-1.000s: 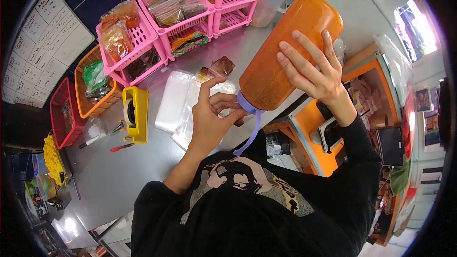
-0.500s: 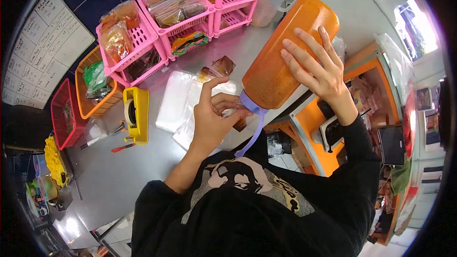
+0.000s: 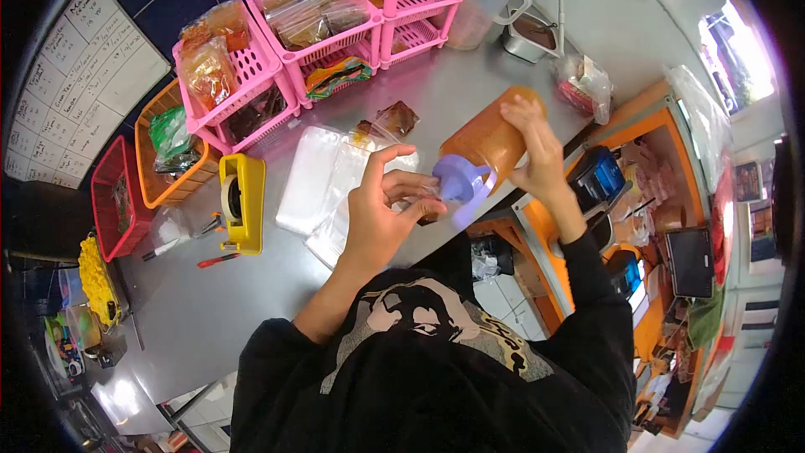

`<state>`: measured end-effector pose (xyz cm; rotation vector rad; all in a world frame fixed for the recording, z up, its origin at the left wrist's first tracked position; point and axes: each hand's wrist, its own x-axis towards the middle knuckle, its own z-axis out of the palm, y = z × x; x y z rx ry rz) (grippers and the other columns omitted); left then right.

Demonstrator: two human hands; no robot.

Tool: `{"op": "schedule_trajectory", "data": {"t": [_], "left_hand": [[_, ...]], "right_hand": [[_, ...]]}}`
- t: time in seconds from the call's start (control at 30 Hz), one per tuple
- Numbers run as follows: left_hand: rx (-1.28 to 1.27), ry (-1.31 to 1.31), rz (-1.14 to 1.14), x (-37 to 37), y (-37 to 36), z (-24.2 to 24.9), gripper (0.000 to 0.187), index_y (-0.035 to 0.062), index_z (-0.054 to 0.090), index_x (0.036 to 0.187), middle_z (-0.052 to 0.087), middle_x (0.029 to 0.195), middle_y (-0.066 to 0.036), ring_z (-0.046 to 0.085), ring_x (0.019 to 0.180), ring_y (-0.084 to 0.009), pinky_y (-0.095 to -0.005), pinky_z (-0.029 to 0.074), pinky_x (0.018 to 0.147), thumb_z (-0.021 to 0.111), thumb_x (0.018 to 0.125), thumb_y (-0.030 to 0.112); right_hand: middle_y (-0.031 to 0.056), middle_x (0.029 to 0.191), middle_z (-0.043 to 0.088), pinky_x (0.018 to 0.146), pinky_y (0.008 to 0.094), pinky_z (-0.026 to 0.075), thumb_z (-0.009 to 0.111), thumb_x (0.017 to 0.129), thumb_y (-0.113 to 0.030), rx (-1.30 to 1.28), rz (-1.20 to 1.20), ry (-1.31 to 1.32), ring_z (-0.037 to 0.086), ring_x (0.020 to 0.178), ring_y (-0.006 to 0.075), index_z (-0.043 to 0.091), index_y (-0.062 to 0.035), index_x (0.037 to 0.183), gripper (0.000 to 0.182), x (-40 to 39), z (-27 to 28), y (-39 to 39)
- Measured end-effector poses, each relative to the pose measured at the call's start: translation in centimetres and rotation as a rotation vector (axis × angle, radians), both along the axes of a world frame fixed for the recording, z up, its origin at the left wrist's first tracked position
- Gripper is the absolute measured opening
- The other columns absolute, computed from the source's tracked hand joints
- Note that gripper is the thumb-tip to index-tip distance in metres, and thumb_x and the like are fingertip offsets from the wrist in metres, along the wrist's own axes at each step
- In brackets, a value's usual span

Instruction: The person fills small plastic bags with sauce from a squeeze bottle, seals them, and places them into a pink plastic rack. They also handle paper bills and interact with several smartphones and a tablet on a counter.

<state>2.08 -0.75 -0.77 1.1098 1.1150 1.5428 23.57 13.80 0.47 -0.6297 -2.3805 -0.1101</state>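
My right hand [image 3: 541, 147] is wrapped round the base of a large squeeze bottle [image 3: 480, 138] with orange-brown contents. The bottle is tilted, its lavender cap [image 3: 457, 180] pointing down and left, and a strap hangs from the cap. At the cap's tip my left hand [image 3: 381, 210] pinches a small clear plastic bag [image 3: 411, 199], mostly hidden by the fingers. Something brown shows just below those fingertips. Behind the left hand lie a stack of clear plastic bags [image 3: 309, 176] and a filled brown sachet [image 3: 397, 119] on the steel table [image 3: 210, 310].
Pink tiered racks [image 3: 281, 75] with filled sachets stand at the back. Left of the stack are a yellow tape dispenser [image 3: 243, 201], a red marker [image 3: 218, 261] and orange and red baskets. A metal container [image 3: 530, 38] and a clear jug [image 3: 474, 8] stand at the back right.
The squeeze bottle has come down from steeply inverted to a lower tilt, its base nearer the table, and my right hand has moved down with it. My left hand stays almost in place.
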Motion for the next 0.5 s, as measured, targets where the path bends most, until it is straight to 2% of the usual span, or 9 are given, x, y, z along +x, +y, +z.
{"op": "schedule_trajectory", "data": {"t": [0.07,0.13,0.17,0.23,0.3,0.37,0.4,0.43,0.5], "left_hand": [[-0.003,-0.04,0.012,0.1,0.1,0.0,0.059,0.0011,0.04,0.122,0.067,0.091,-0.017,0.067,0.08,-0.0184,-0.0276,0.054,0.075,0.073,0.074,-0.003],[-0.01,-0.078,0.024,0.2,0.2,-0.1,0.058,0.0009,0.04,0.122,0.066,0.091,-0.017,0.067,0.08,-0.0186,-0.028,0.054,0.076,0.073,0.074,-0.004],[0.031,-0.086,0.041,0.3,0.4,-0.3,0.057,0.001,0.04,0.122,0.066,0.091,-0.016,0.067,0.08,-0.0192,-0.0287,0.055,0.076,0.072,0.075,-0.005],[0.073,-0.089,0.056,0.3,0.5,-0.5,0.057,0.0011,0.04,0.122,0.065,0.092,-0.016,0.067,0.08,-0.0198,-0.0294,0.055,0.076,0.071,0.075,-0.006],[0.104,-0.094,0.085,0.3,0.6,-0.5,0.056,0.0014,0.041,0.122,0.063,0.092,-0.016,0.067,0.079,-0.0211,-0.0299,0.055,0.075,0.071,0.075,-0.007],[0.115,-0.083,0.098,0.0,0.6,-0.5,0.055,0.0011,0.041,0.121,0.063,0.091,-0.015,0.067,0.079,-0.0214,-0.0295,0.055,0.075,0.07,0.075,-0.007],[0.122,-0.075,0.105,0.0,0.5,-0.5,0.055,0.0009,0.041,0.121,0.063,0.091,-0.015,0.067,0.079,-0.0217,-0.0292,0.055,0.075,0.07,0.075,-0.007],[0.118,-0.075,0.102,0.0,0.4,-0.6,0.055,0.0009,0.041,0.121,0.063,0.091,-0.015,0.067,0.079,-0.0217,-0.0292,0.055,0.075,0.07,0.075,-0.007],[0.141,-0.186,0.082,-0.1,0.5,-0.8,0.053,0.0,0.041,0.119,0.062,0.09,-0.015,0.067,0.079,-0.0215,-0.0282,0.055,0.075,0.07,0.076,-0.007]], "right_hand": [[0.012,0.116,0.058,0.103,0.0435,0.038,0.079,0.056,-0.008,-0.139,-0.013,0.118,0.052,0.116,0.0323,0.054,-0.0059,0.117,0.066,-0.1,-3.3,-0.7],[0.0121,0.116,0.058,0.1,0.038,0.04,0.085,0.058,-0.016,-0.544,-0.094,0.317,0.055,0.113,0.0279,0.049,-0.0044,0.122,0.075,-0.3,-6.7,-1.6],[0.0121,0.116,0.058,0.1,0.038,0.04,0.085,0.058,-0.016,-0.545,-0.094,0.319,0.055,0.113,0.0279,0.049,-0.0044,0.122,0.075,-0.7,-8.3,-1.8],[0.0105,0.115,0.057,0.096,0.0353,0.043,0.088,0.057,-0.022,-0.833,-0.104,0.567,0.056,0.109,0.0223,0.045,-0.0012,0.124,0.083,-1.2,-11.3,-2.2],[0.0096,0.115,0.056,0.097,0.0361,0.041,0.089,0.056,-0.026,-0.88,-0.177,0.585,0.054,0.11,0.0205,0.042,0.0011,0.126,0.088,-0.8,-14.5,-2.6],[0.011,0.12,0.053,0.101,0.0384,0.037,0.09,0.055,-0.029,-1.076,-0.288,0.741,0.051,0.115,0.0225,0.041,0.0005,0.128,0.092,-0.6,-15.9,-3.0],[0.0137,0.125,0.048,0.101,0.041,0.035,0.088,0.058,-0.028,-0.882,-0.27,0.809,0.047,0.117,0.0261,0.038,0.0004,0.13,0.092,-1.1,-16.1,-3.8],[0.0137,0.125,0.048,0.101,0.041,0.035,0.088,0.058,-0.028,-0.885,-0.274,0.811,0.047,0.117,0.0261,0.038,0.0004,0.13,0.092,-1.4,-16.3,-4.9],[0.0172,0.129,0.044,0.099,0.0423,0.035,0.085,0.062,-0.025,-0.221,-0.512,0.818,0.046,0.117,0.0316,0.035,0.0005,0.131,0.089,-2.5,-13.1,-7.5]]}}
